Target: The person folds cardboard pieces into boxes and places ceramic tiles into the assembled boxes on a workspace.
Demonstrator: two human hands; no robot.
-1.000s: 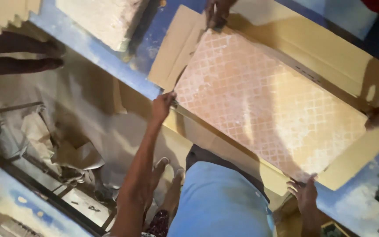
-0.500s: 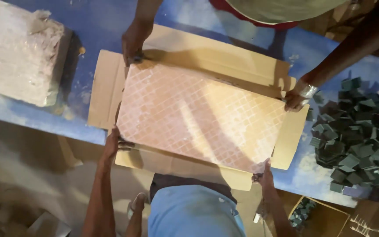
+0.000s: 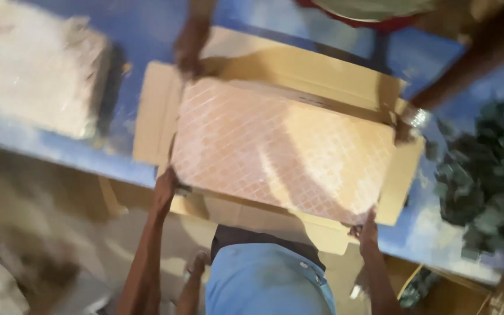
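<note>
On the blue table, pinkish lattice-patterned slab in open cardboard box, fingers clamped on its corners.

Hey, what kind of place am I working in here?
Probably a packing workshop or small factory: an open cardboard carton holding a lattice-patterned slab on a blue worktable, a heap of small dark green pieces, and another person's hands across the table.

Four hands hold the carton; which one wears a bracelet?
The co-worker's hand at the carton's far right corner; a shiny bracelet circles its wrist. The others are bare.
</note>
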